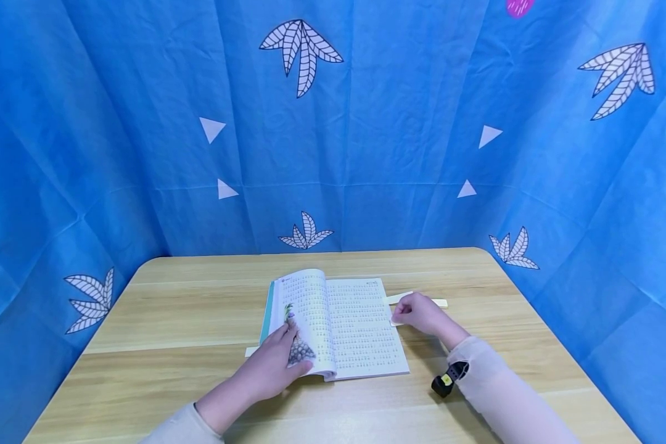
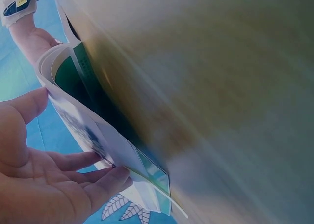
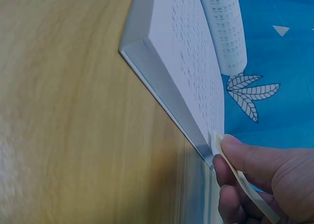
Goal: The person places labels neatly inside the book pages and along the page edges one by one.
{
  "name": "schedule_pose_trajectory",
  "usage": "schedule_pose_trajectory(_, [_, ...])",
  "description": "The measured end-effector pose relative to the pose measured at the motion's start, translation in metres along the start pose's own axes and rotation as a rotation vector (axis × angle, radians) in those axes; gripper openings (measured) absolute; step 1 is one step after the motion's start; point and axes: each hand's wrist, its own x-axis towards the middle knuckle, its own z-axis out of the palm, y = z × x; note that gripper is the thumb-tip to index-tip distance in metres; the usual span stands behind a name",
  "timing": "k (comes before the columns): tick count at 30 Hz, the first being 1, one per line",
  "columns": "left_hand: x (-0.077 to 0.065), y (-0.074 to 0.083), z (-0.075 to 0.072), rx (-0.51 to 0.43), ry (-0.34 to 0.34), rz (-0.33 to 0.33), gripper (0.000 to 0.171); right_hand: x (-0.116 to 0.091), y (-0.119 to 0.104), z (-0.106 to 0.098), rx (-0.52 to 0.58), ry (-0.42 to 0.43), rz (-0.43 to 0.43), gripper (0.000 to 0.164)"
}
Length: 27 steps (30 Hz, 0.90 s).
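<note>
An open book (image 1: 366, 327) with printed pages lies on the wooden table, its left-hand pages curving up from the spine. My left hand (image 1: 274, 364) rests on the left page, fingers stretched over a picture of a plant and stones. In the left wrist view, a thin pale strip (image 2: 159, 190) sticks out of the book beside those fingertips. At the book's right edge, my right hand (image 1: 422, 313) pinches a cream-coloured paper strip (image 3: 245, 184) between thumb and fingers. One end of that strip meets the page edge.
More pale strip pieces (image 1: 439, 303) show around the right hand on the table (image 1: 200, 296). A black wrist device (image 1: 446, 381) is strapped to the right forearm. Blue curtain (image 1: 344, 154) with leaf prints hangs behind and beside the table.
</note>
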Motion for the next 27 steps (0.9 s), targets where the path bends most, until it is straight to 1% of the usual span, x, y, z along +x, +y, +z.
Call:
schedule_pose_trajectory(15, [0.0, 0.0014, -0.0006, 0.006, 0.003, 0.002, 0.086, 0.0024, 0.0004, 0.0031, 0.0, -0.016, 0.02, 0.013])
schedule_pose_trajectory(27, [-0.001, 0.0029, -0.0017, 0.003, 0.011, 0.005, 0.085, 0.002, -0.0039, 0.004, -0.014, -0.019, 0.025, 0.012])
